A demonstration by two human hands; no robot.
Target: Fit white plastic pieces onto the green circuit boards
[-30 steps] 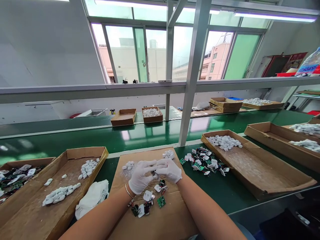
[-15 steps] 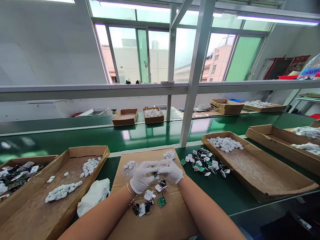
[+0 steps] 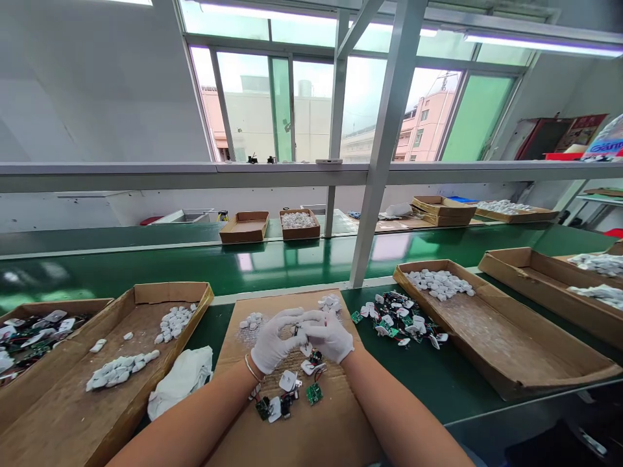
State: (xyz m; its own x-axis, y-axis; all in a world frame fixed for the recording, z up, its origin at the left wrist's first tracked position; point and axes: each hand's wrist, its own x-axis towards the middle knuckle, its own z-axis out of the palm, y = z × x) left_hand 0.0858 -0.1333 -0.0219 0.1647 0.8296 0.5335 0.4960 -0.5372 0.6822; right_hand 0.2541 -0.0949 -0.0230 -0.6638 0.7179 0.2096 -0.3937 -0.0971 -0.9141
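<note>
My left hand (image 3: 274, 342) and my right hand (image 3: 327, 334), both in white gloves, meet above a sheet of cardboard (image 3: 335, 421). Their fingers are pinched together around a small part with a dark piece (image 3: 294, 329) and some white showing; most of it is hidden by the gloves. Below them lie a green circuit board (image 3: 314, 393) on wires and several white-cased pieces with dark parts (image 3: 275, 408). A small pile of white pieces (image 3: 252, 321) sits beyond my left hand, and another white pile (image 3: 329, 303) beyond my right.
Left of the cardboard are a crumpled white cloth (image 3: 181, 383) and a cardboard tray (image 3: 53, 425) with white pieces. To the right, a heap of wired circuit boards (image 3: 402, 318) lies on the green table beside another tray (image 3: 506, 344). A metal post (image 3: 374, 188) rises behind.
My fingers have shifted slightly around the small part. The green piece that showed between them has given way to a dark one. Loose parts on the cardboard lie as before.
</note>
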